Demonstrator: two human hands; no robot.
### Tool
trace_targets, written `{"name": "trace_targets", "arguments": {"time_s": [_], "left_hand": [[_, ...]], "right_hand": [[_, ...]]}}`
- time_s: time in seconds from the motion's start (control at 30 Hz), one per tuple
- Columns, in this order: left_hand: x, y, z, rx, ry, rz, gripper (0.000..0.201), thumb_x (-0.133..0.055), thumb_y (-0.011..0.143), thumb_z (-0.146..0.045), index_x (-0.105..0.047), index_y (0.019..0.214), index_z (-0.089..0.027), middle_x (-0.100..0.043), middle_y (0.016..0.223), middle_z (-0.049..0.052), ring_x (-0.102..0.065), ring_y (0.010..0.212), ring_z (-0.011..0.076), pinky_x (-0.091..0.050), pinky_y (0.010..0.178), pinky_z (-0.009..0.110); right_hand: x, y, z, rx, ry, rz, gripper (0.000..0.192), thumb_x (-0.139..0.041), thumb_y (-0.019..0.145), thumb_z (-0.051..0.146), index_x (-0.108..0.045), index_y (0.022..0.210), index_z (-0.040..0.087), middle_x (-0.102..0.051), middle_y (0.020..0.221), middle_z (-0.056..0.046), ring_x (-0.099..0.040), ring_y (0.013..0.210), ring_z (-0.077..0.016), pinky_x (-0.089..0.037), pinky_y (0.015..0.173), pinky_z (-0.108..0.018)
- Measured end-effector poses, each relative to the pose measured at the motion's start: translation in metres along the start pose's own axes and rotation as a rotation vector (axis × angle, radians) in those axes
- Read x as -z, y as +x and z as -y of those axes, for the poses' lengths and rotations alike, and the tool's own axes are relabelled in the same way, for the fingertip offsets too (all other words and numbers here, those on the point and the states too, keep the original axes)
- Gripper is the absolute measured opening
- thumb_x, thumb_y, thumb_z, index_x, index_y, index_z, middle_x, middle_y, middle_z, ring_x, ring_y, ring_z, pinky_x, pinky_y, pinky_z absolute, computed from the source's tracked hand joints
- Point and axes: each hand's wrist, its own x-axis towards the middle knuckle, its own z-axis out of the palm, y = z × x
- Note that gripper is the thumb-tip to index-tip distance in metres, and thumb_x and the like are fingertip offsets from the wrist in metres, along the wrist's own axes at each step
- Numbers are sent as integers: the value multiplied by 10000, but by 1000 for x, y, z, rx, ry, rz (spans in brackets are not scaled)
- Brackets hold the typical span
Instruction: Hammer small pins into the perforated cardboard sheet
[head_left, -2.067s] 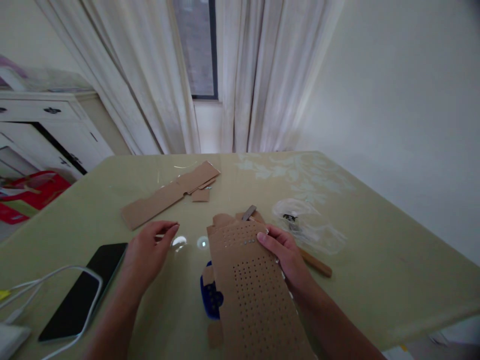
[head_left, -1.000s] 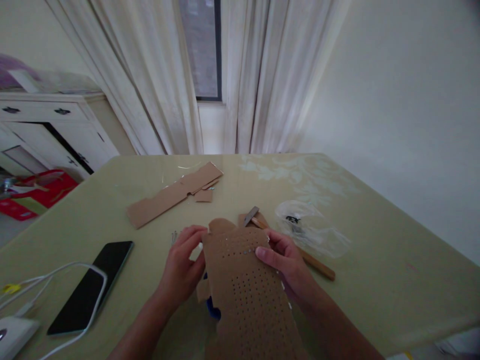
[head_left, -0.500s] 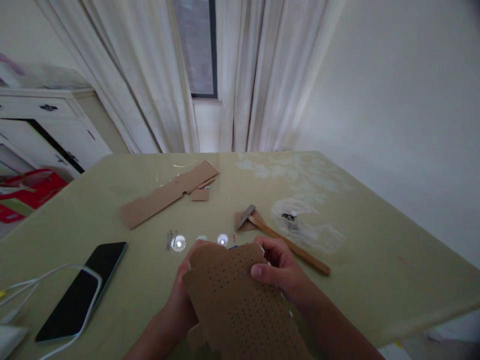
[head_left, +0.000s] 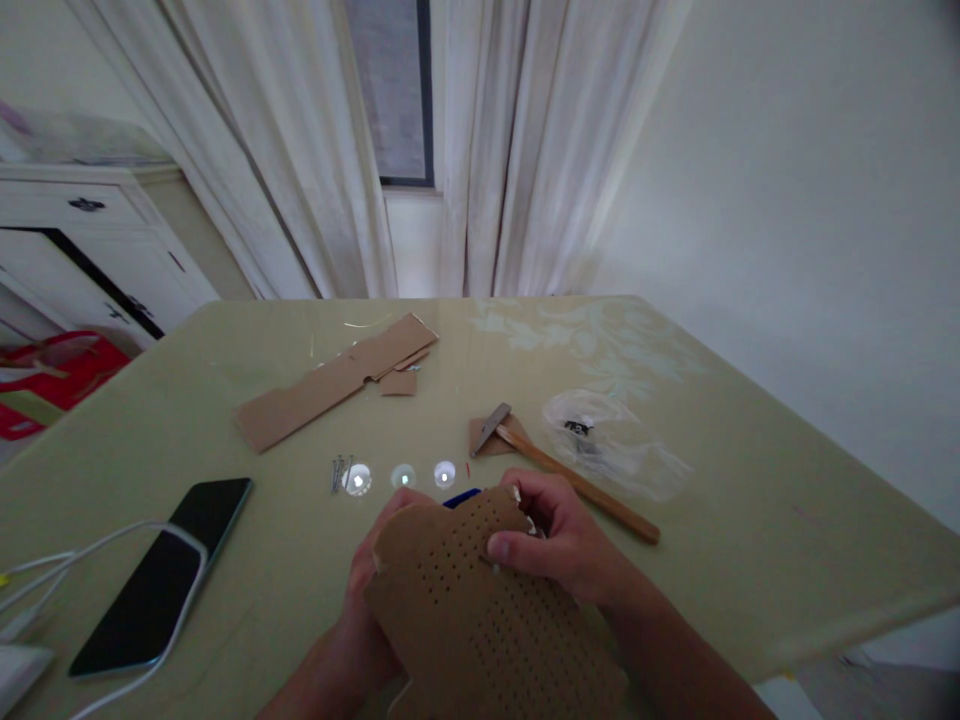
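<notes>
At bottom centre, the right hand [head_left: 562, 545] pinches the cardboard [head_left: 457, 620]; the left hand [head_left: 360, 615] sits behind its left edge, grip hidden. Light, even pressure should avoid creasing.

Can't see fingertips of left hand [head_left: 364, 615] behind punched cardboard [head_left: 450, 640]. Lose cardboard's near end off the bottom. Get just a sliver of blue object [head_left: 461, 497] past its far edge. Can't identify dark bit [head_left: 578, 428] in plastic bag [head_left: 637, 468], toward table's [head_left: 750, 520] right edge. Lose white box [head_left: 22, 672] partly off left.
</notes>
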Motion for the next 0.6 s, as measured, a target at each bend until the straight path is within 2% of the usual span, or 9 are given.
{"name": "trace_targets", "arguments": {"time_s": [0.03, 0.1, 0.2, 0.23, 0.3, 0.37, 0.4, 0.5, 0.6], "left_hand": [[-1, 1, -4, 10, -39, -37, 378, -523, 980, -580, -642, 805, -267, -637, 666, 27, -559, 529, 192, -514, 469, 325], [-1, 7, -14, -70, -13, -92, 370, -576, 979, -557, -644, 767, -261, -625, 640, 8, -552, 520, 179, -501, 466, 304], [7, 17, -30, -378, 259, -156, 172, -753, 934, -426, -745, 909, -256, -736, 835, 15, -678, 728, 188, -576, 639, 291], [12, 20, -34, -469, 314, -231, 108, -737, 966, -360, -762, 993, -258, -755, 916, 19, -696, 804, 184, -583, 704, 287], [20, 22, -38, -606, 359, -411, 152, -625, 1052, -242, -758, 1124, -257, -760, 1032, 31, -699, 918, 176, -568, 805, 298], [26, 21, -37, -736, 440, -479, 230, -557, 1076, -167, -756, 1157, -247, -756, 1074, 43, -690, 972, 182, -541, 864, 330], [26, 20, -36, -795, 522, -436, 227, -577, 1063, -156, -760, 1166, -242, -759, 1096, 51, -686, 1000, 195, -529, 891, 352], [21, 18, -33, -919, 800, -192, 234, -691, 1011, -174, -769, 1221, -240, -785, 1165, 65, -677, 1060, 231, -502, 951, 404], [10, 17, -30, -960, 895, -143, 252, -771, 978, -178, -772, 1220, -247, -800, 1178, 58, -665, 1094, 247, -470, 1004, 438]], "right_hand": [[-1, 0, 0, -9, 9, -8, 250, -924, 855, 321, -729, 906, 174, -586, 774, 47, -500, 674, -67, -403, 621, -167], [-2, 0, -1, -25, 47, -32, 278, -929, 850, 354, -724, 910, 175, -616, 784, 38, -532, 675, -71, -424, 628, -173], [-3, -1, -2, -30, 99, -128, 336, -944, 826, 405, -723, 935, 176, -677, 827, 14, -602, 695, -90, -471, 650, -194], [-2, 0, -2, -25, 102, -170, 352, -946, 821, 421, -722, 939, 176, -694, 842, 6, -621, 704, -97, -482, 655, -199], [-2, 0, -2, -2, 83, -238, 357, -935, 832, 447, -725, 933, 176, -710, 852, -4, -643, 723, -106, -493, 664, -205], [-1, 1, -2, 29, 44, -260, 343, -916, 854, 458, -730, 910, 176, -709, 836, -5, -645, 727, -108, -492, 664, -205], [-1, 2, -3, 41, 25, -260, 336, -905, 865, 463, -735, 909, 177, -707, 829, -4, -641, 721, -107, -489, 660, -206], [0, 2, -5, 64, -47, -237, 342, -886, 880, 485, -753, 947, 177, -694, 817, -3, -611, 695, -105, -468, 638, -210], [0, 2, -9, 71, -117, -218, 376, -864, 895, 516, -747, 993, 172, -671, 827, -7, -578, 704, -107, -441, 639, -217]]}}
